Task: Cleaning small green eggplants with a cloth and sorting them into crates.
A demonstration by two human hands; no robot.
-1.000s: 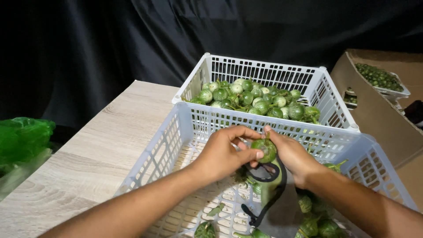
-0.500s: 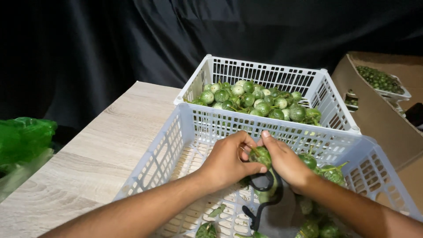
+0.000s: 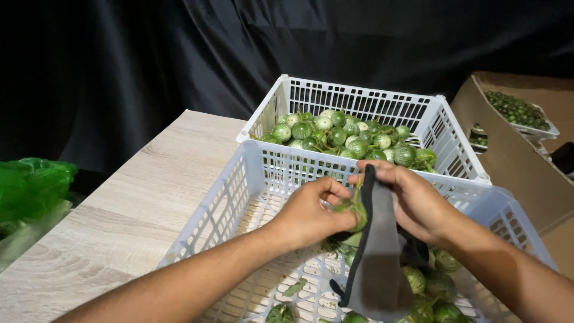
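Eggplant (image 3: 351,210), small, round, green, pinched by left hand (image 3: 311,212), right hand (image 3: 412,200) grasping scissors (image 3: 376,257)

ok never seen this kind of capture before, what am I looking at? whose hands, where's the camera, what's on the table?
There is no machine here: a person works with two bare hands, and the single camera sits on their head, looking down. The left hand pinches a small round green eggplant over the near white plastic basket. The right hand is beside it and holds a dark scissor-like tool; it shows blurred, so its exact kind is hard to tell. A few more eggplants and trimmed bits lie in the near basket. The far white basket is heaped with green eggplants. Both stand on a light wooden table. A green plastic bag is at the left, a cardboard box at the right.
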